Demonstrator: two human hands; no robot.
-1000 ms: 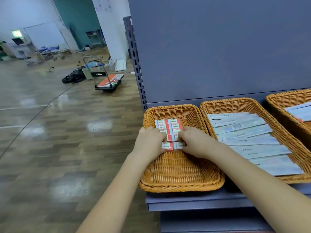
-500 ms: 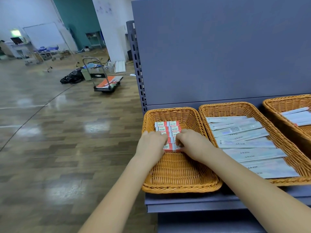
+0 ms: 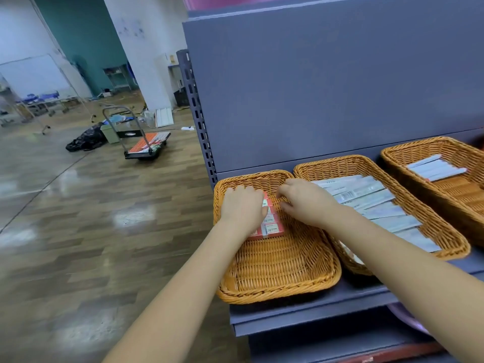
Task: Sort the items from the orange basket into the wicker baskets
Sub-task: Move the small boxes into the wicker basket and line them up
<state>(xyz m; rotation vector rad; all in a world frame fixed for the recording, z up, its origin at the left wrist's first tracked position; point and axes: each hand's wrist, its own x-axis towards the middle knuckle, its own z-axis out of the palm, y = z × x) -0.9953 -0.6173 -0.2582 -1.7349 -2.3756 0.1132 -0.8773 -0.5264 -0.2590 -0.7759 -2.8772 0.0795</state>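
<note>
While both forearms reach in from below, left hand point(image 3: 242, 209) lies palm down over the far left part of the leftmost wicker basket point(image 3: 277, 289), fingers spread flat and pressing on the stack of small red-and-white boxes point(image 3: 271, 226). Boxes lined up in a column, partly hidden under that hand, showing along its right edge and just nearer than its heel. Right hand point(image 3: 305, 203) just right of the boxes, over the same basket's far right corner, fingers curled downward toward the weave; cannot tell whether anything is pinched beneath them. Hands close together, apart by the width of the box column.

Right of the right hand, touching the first basket's rim, a second wicker basket point(image 3: 450, 237) filled with long pale flat packets point(image 3: 377, 205) overlapping in a row, partly crossed by the right forearm. Farther right, a third wicker basket point(image 3: 408, 153) with a few similar pale packets point(image 3: 437, 167) at its far end. All three baskets on a grey shelf point(image 3: 301, 318) with a grey back panel beyond the hands.

Far left of the left hand, across a glossy wooden floor point(image 3: 78, 231), a flat trolley point(image 3: 145, 145) beside a black bag point(image 3: 83, 140).
</note>
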